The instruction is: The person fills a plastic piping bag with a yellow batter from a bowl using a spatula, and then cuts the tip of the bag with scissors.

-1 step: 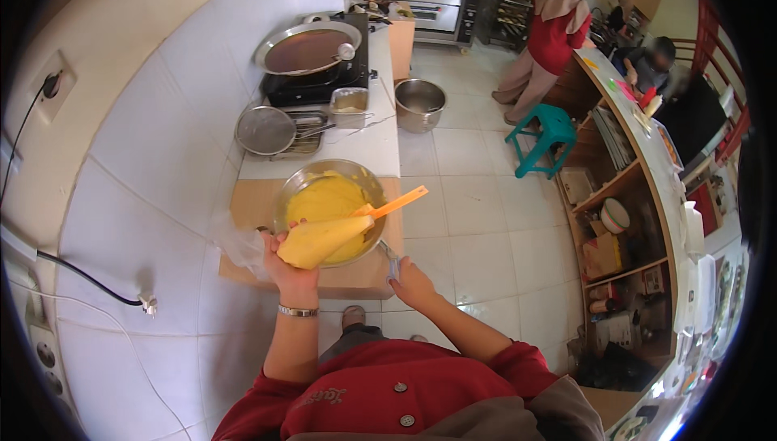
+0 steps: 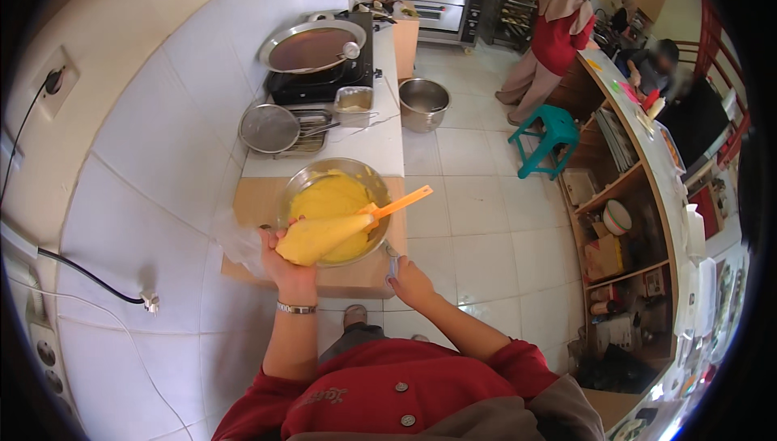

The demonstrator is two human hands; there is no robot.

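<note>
My left hand [image 2: 290, 269] is wrapped round a clear piping bag [image 2: 320, 239] filled with yellow batter. The bag's narrow end points right, over a steel mixing bowl [image 2: 293, 190], and its loose plastic hangs left past my wrist. Yellow batter [image 2: 328, 197] lies in the bowl, smeared up the wall. An orange-handled spatula [image 2: 405, 201] leans out over the bowl's right rim, its lower end partly behind the bag tip. Beside the bowl's lower right, my right hand [image 2: 413, 283] grips a slim grey-blue thing [image 2: 393, 265] with a shiny end; its kind is unclear.
The bowl stands on a wooden board [image 2: 251, 198]. Beyond are a sieve [image 2: 269, 129], a small tub [image 2: 354, 106] and a wide pan [image 2: 312, 51] on a stove. A steel pot [image 2: 423, 105] and green stool [image 2: 546, 140] stand on the floor. A person [image 2: 558, 28] stands farther off.
The whole view has shifted very slightly. Both hands keep their holds.
</note>
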